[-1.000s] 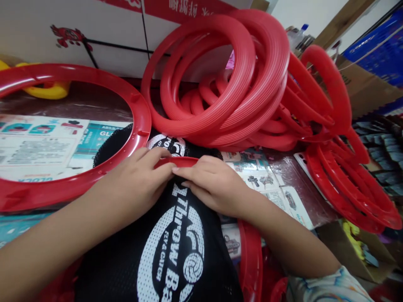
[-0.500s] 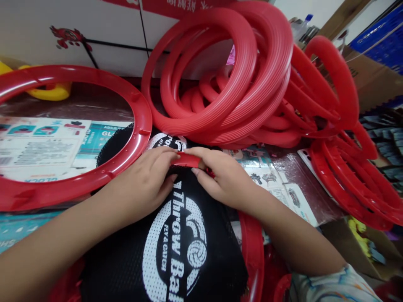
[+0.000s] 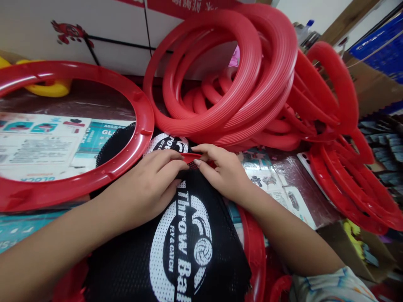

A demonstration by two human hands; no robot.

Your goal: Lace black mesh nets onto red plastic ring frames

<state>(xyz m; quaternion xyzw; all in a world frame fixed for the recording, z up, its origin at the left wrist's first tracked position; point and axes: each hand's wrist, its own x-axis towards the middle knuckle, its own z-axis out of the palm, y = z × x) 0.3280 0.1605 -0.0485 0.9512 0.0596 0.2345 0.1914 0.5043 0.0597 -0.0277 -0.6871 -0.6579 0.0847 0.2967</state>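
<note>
A black mesh sheet with white "Throw Ball" lettering hangs down in front of me. Its upper edge lies against a red plastic ring, most of which the sheet and my hands cover. My left hand is closed on the mesh and the ring rim, fingers over the top. Just to the right, my right hand pinches the same edge between thumb and fingers. Behind them lies another printed black mesh piece, partly under a large red ring at the left.
Ribbed red rings are piled at the back, against a white and red carton. More red rings lie at the right. A cardboard box with yellow pieces stands lower right. Printed cardboard covers part of the table.
Both hands keep hold of the ring and mesh edge. My left fingers have shifted right over the rim, and less red shows between the hands. The view has moved slightly.
</note>
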